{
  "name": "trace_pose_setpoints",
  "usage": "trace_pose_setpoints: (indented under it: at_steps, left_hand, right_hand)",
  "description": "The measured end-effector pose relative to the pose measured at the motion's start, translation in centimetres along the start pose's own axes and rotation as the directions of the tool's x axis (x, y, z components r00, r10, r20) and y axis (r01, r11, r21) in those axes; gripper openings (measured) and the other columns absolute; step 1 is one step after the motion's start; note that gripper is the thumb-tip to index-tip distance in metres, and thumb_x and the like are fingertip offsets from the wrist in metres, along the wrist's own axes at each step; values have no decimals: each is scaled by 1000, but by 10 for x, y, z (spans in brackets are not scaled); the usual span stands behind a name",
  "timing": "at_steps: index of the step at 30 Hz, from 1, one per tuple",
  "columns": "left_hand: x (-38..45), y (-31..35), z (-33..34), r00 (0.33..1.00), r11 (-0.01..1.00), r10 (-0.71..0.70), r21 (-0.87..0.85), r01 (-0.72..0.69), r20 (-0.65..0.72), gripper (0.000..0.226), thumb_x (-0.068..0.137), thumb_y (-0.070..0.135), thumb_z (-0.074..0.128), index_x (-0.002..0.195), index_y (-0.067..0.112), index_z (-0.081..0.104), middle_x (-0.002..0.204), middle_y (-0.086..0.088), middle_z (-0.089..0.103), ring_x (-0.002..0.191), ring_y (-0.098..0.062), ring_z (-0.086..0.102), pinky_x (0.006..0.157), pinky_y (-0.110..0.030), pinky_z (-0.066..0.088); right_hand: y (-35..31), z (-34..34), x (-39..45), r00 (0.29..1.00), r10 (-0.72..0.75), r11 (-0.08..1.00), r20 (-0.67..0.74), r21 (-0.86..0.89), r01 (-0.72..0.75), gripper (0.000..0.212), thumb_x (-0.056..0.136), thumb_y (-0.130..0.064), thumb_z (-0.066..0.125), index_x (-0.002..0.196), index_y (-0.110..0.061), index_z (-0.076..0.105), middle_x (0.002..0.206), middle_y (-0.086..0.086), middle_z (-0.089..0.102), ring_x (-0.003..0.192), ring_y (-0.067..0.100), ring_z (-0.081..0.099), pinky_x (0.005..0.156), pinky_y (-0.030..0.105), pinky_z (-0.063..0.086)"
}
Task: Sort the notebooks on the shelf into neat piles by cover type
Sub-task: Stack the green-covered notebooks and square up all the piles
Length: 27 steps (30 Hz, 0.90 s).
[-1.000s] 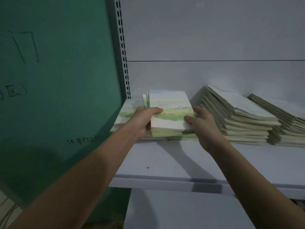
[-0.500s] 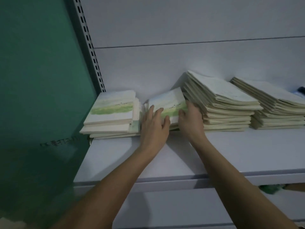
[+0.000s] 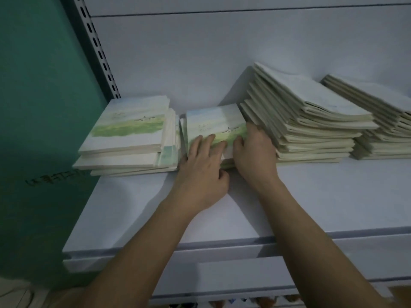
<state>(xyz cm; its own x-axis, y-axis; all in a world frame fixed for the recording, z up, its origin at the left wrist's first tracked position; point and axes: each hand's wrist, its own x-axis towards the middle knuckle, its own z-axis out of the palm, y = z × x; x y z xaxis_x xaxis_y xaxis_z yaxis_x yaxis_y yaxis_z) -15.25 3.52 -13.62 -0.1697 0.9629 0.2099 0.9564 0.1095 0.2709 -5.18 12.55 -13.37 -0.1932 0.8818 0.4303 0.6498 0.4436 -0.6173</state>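
Observation:
Two piles of meadow-cover notebooks lie on the white shelf (image 3: 311, 196). The left pile (image 3: 131, 130) is uneven, its lower books jutting out at the front. The smaller middle pile (image 3: 213, 121) sits between it and a tall cream-cover stack (image 3: 311, 121). My left hand (image 3: 202, 170) presses flat on the middle pile's cover, with the thumb at its front edge. My right hand (image 3: 253, 156) grips that pile's right side, thumb on the cover and fingers wedged against the tall stack.
A second cream stack (image 3: 382, 121) stands at the far right. A green panel (image 3: 33, 107) and a slotted upright (image 3: 97, 52) close off the left end. The shelf's back wall is just behind the piles. A lower shelf (image 3: 244, 274) shows below.
A second ago both hands held a bundle of meadow notebooks over the left pile. That bundle now lies on the shelf to its right as a separate pile, both hands still on it.

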Motion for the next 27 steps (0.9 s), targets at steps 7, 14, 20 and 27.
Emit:
trace_pose_setpoints:
  at_steps: [7,14,20,27]
  left_hand:
    - [4,-5,-3,999,998,-1,-64,-2,-41,67,86,11,48,148,31,34,156,1,23,146,-22,9,115,-49,24]
    - [5,-4,-2,999,998,-4,-62,1,-47,72,85,10,51,149,35,31,156,0,22,146,-22,8,115,-50,23]
    - [-5,10,-7,990,993,-11,111,26,-141,62,86,20,49,146,31,37,146,-3,35,144,-20,24,116,-59,10]
    - [-23,-5,-54,916,994,103,78,-78,-388,51,86,31,40,134,21,54,138,-1,55,137,-22,39,118,-52,20]
  right_hand:
    - [-2,0,-2,997,-41,997,58,-61,44,27,95,-18,47,115,-2,55,115,18,54,101,36,54,79,38,39]
    - [3,8,1,995,-93,995,43,-28,94,29,97,-17,43,118,-6,59,117,16,59,105,33,54,86,40,43]
    - [1,4,-2,996,-93,995,9,33,92,26,96,-15,42,112,-6,60,112,14,61,101,31,56,81,37,42]
    - [-30,-20,-14,900,-382,912,-209,75,404,30,95,-10,44,121,-7,58,120,6,59,112,22,53,90,19,34]
